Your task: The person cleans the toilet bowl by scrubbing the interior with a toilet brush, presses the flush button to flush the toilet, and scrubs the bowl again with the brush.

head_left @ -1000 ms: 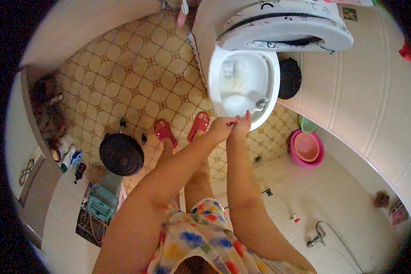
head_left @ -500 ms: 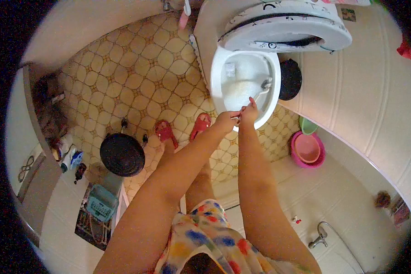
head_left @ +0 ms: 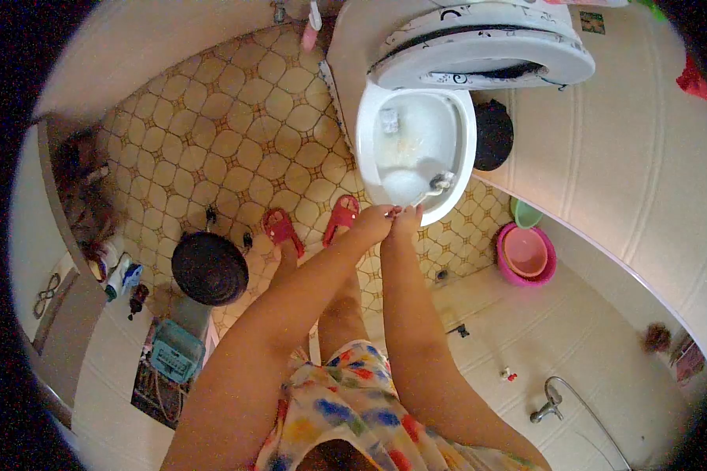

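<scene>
Both my hands meet at the front rim of the white toilet bowl (head_left: pixel 470 137). My right hand (head_left: pixel 406 220) is closed around the handle of a toilet brush (head_left: pixel 441 181), whose greyish head is inside the bowl at its right side. My left hand (head_left: pixel 379 220) is closed beside it, touching the handle's end; its fingertips are small and partly hidden. The toilet seat (head_left: pixel 487 63) and patterned lid are raised behind the bowl. A whitish patch shows on the bowl's inner left wall.
A black bin (head_left: pixel 493 135) stands right of the toilet. Pink basins (head_left: pixel 525 253) and a green one (head_left: pixel 526 212) sit further right. At left are a round black stool (head_left: pixel 210 268) and a teal basket (head_left: pixel 176 351). A shower tap (head_left: pixel 547 410) is at lower right.
Both hands first moved forward and right over the bowl with the brush, then came back toward me. The brush head went up the bowl's right side and returned lower.
</scene>
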`<state>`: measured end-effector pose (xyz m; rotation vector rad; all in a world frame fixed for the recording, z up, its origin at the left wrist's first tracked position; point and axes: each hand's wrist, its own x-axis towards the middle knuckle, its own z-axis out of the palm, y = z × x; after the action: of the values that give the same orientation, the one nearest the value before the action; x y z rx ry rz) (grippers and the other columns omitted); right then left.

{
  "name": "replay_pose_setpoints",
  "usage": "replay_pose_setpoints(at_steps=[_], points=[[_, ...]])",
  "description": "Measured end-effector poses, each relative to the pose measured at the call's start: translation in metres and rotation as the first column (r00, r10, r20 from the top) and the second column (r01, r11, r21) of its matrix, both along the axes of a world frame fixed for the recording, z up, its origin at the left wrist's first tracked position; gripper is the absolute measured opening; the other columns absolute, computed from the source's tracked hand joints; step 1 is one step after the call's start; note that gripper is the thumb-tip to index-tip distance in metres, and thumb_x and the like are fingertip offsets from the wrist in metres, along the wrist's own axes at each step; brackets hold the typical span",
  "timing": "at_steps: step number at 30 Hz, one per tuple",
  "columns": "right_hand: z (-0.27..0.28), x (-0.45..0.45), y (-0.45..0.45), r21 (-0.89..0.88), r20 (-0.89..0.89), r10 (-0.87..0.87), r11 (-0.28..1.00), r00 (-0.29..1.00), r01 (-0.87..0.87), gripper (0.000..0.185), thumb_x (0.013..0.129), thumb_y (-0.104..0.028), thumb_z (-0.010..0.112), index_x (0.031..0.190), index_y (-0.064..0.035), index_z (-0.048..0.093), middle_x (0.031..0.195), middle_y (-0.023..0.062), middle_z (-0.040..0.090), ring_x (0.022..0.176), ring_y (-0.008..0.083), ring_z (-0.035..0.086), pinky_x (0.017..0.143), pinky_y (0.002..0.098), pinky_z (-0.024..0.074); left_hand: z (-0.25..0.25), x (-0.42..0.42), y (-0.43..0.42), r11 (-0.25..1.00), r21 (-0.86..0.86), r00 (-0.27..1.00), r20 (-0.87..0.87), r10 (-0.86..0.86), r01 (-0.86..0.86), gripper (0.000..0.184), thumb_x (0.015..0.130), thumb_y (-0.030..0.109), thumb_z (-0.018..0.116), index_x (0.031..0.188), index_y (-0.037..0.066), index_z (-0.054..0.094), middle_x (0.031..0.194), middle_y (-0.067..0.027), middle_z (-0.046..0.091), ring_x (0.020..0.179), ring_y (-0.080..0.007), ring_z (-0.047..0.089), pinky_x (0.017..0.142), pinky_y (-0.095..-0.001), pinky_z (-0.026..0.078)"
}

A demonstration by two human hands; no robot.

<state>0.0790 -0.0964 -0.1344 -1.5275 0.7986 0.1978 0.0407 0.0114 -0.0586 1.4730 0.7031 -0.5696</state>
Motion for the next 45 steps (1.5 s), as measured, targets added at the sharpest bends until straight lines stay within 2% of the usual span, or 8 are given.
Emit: replay_pose_setpoints(at_steps=[9,14,22,28,36,39,42,45], points=[[-0.025,0.029,0.002,-0.048,0.035,0.003,0.999,0.999,-0.001,0.025,0.078,-0.004,0.033,0.103,-0.0019,0.034,0.057,0.0051,0.038,0.044,0.0135,0.037,0.037,0.027,0.032,-0.033,0.015,-0.014,0.989,-0.074,0.98,0.148,0.136,-0.126,0.024,0.075,0.015,0.048,0.095,0.006,0.058,0.092,-0.0157,0.058,0.086,-0.0285,0.054,0.076,-0.0345,0.041],[-0.071,0.019,-0.055,-0.576,-0.127,0.476,0.679,0.87,-0.455,0.043,0.077,-0.005,0.042,0.115,0.0085,0.029,0.098,0.0238,0.05,0.08,0.0293,0.053,0.069,0.0309,0.0431,-0.003,0.007,-0.011,1.0,-0.007,0.996,0.08,0.026,-0.025,0.026,0.077,0.02,0.047,0.1,0.01,0.056,0.092,-0.017,0.056,0.086,-0.029,0.054,0.073,-0.0333,0.041],[-0.022,0.029,-0.016,-0.153,-0.022,0.19,0.97,0.982,-0.191,0.044,0.079,-0.005,0.04,0.12,-0.0002,0.027,0.073,0.0113,0.048,0.056,0.0169,0.046,0.048,0.029,0.0388,-0.076,0.005,-0.056,0.948,-0.227,0.967,0.066,0.245,-0.225,0.028,0.078,0.021,0.047,0.103,0.011,0.055,0.094,-0.016,0.056,0.086,-0.0289,0.054,0.075,-0.0324,0.041],[-0.006,-0.008,0.001,-0.076,-0.064,-0.088,0.994,0.994,0.083,0.044,0.077,-0.004,0.038,0.12,-0.004,0.029,0.071,0.0096,0.047,0.052,0.0164,0.043,0.045,0.0278,0.0376,-0.042,-0.005,-0.021,0.998,-0.02,0.989,0.137,-0.061,0.064,0.027,0.076,0.02,0.048,0.101,0.011,0.056,0.095,-0.0153,0.056,0.088,-0.0282,0.053,0.077,-0.0321,0.04],[-0.071,0.051,-0.016,-0.569,0.008,0.461,0.732,0.887,-0.375,0.042,0.079,-0.008,0.038,0.12,-0.0014,0.032,0.066,0.0101,0.046,0.05,0.0175,0.044,0.042,0.0275,0.0363,-0.024,0.035,0.003,0.999,-0.042,0.997,0.066,0.033,-0.031,0.029,0.075,0.022,0.048,0.101,0.014,0.056,0.097,-0.013,0.057,0.088,-0.026,0.054,0.076,-0.0329,0.042],[-0.011,0.075,0.013,-0.236,-0.047,0.326,0.915,0.944,-0.328,0.041,0.079,-0.009,0.039,0.118,0.0012,0.032,0.08,0.0153,0.049,0.061,0.0255,0.049,0.054,0.033,0.0399,-0.027,0.047,-0.011,0.983,-0.048,0.982,0.055,0.179,-0.177,0.026,0.074,0.02,0.049,0.097,0.01,0.058,0.094,-0.0171,0.056,0.088,-0.0299,0.053,0.076,-0.0334,0.041],[-0.077,0.077,-0.038,-0.557,-0.114,0.553,0.652,0.825,-0.514,0.041,0.079,-0.009,0.039,0.119,0.0007,0.031,0.091,0.0207,0.051,0.069,0.0279,0.052,0.059,0.0347,0.0441,-0.06,0.05,-0.036,0.985,-0.086,0.983,0.087,0.16,-0.152,0.026,0.075,0.022,0.049,0.097,0.011,0.058,0.092,-0.0173,0.057,0.086,-0.0305,0.054,0.076,-0.0344,0.041],[-0.014,0.041,-0.004,-0.161,-0.018,0.172,0.972,0.985,-0.172,0.042,0.081,-0.01,0.037,0.121,-0.0002,0.029,0.083,0.0171,0.051,0.063,0.0245,0.049,0.051,0.0324,0.0433,-0.084,0.029,-0.047,0.999,-0.017,0.983,0.175,0.047,-0.045,0.028,0.075,0.025,0.05,0.098,0.012,0.058,0.091,-0.0175,0.057,0.084,-0.0297,0.055,0.075,-0.0354,0.042]])
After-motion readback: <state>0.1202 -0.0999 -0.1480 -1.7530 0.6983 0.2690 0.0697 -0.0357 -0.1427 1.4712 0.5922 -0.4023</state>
